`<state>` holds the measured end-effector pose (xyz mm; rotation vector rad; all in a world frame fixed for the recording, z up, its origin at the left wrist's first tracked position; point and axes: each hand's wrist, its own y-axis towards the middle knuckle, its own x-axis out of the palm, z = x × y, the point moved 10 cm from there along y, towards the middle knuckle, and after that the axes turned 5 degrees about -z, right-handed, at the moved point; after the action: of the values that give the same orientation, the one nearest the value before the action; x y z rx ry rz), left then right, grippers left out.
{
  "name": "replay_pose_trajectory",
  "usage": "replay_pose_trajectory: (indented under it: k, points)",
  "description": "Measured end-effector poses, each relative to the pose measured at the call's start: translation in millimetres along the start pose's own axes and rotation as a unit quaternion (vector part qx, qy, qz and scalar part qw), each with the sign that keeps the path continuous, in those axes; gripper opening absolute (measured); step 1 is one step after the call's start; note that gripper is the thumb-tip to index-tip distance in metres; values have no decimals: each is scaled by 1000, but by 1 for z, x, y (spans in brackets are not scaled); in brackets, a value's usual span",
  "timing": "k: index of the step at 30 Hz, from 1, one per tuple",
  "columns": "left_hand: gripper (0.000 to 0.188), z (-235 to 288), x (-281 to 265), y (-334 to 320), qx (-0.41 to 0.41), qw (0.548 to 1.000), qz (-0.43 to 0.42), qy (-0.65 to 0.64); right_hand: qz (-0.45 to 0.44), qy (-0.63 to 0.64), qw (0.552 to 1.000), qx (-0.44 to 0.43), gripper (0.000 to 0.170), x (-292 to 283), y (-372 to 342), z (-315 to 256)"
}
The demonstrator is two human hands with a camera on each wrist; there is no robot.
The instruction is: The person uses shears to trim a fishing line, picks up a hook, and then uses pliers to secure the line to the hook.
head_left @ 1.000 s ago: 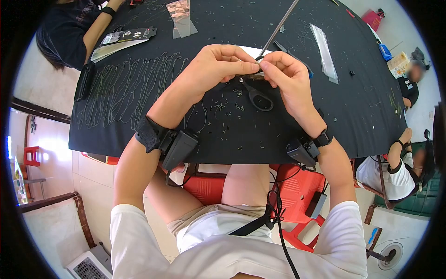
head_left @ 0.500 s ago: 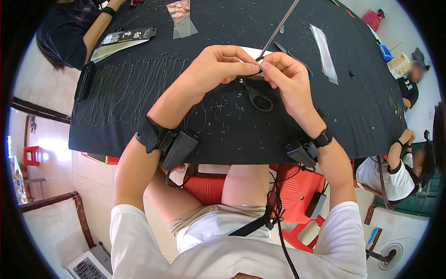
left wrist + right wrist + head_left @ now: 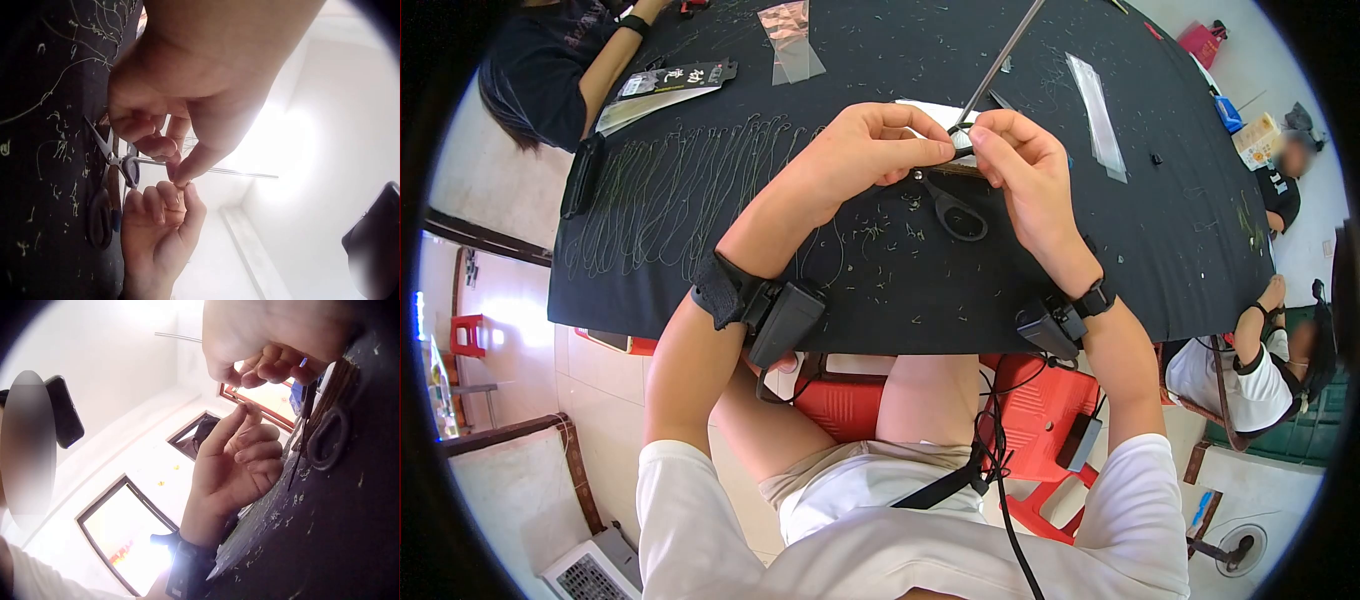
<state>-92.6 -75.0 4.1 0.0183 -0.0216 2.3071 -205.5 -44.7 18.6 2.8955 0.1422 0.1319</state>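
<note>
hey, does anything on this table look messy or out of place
Yes, loose litter: pale clippings lie scattered over the black cloth, many beside the scissors. They look untidy against the thin looped strands, which lie roughly side by side. I see nothing plainly damaged.

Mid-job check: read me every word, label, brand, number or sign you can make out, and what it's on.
No text reads with certainty.
Black-topped packet: large white characters, apparently Chinese, and smaller print; too small to read surely.
Black shirt at far right: white marking, too small.
Yellow-and-white item at right: printing, too blurred.
Scissors and metal rod by the hands: none legible.
</note>
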Motion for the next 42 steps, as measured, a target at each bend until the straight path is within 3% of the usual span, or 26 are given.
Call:
replay_pose_trajectory:
  k: [7, 26, 32, 34, 36, 37, 42]
  points:
    - [28, 7, -5, -2, 12, 999, 26, -20, 2, -4, 1000, -1, 13, 0, 0, 0]
    - [21, 5, -14, -2, 25, 995, 49, -81, -14, -12, 1000, -3, 11, 4, 0, -1]
    - [17, 8, -12, 0, 54, 968, 3, -246, -2, -7, 1000, 6, 10, 3, 0, 1]
    - [18, 11, 0, 0, 61, 945, -85, -311, -4, -7, 1000, 5, 10, 1, 1, 2]
    - [19, 14, -2, -1, 84, 927, -89, -355, -7, -6, 1000, 12, 10, 2, 1, 2]
    - [21, 19, -4, -2, 106, 906, -92, -400, -11, -5, 1000, 21, 9, 3, 0, 3]
    - [44, 34, -15, -8, 158, 923, -28, -349, -37, -32, 999, 9, 6, 15, -1, 1]
